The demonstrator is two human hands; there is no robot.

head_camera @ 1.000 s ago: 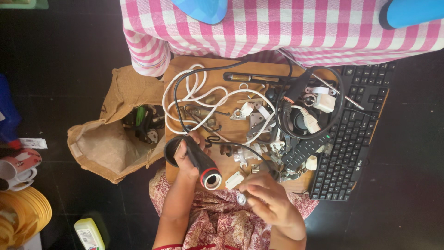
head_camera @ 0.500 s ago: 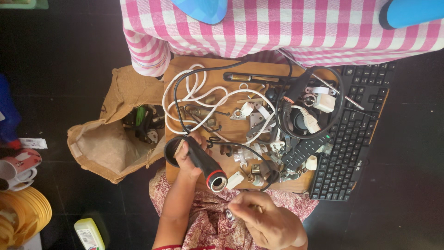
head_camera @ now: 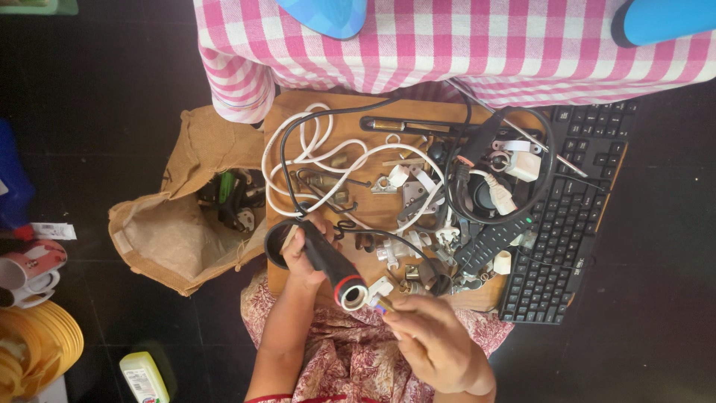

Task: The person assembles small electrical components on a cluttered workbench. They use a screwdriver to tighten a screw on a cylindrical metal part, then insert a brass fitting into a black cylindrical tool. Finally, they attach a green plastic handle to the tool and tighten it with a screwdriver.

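A black torch with a red ring is gripped in the closed left hand, its long axis slanted toward the right hand, whose pinched fingertips are held at its open end, above a cluttered wooden board flanked by a keyboard.

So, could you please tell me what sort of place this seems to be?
Probably a home floor used as a makeshift repair spot: a low wooden board heaped with white cable and small metal parts, a black computer keyboard, and an open brown paper bag on dark tiles.
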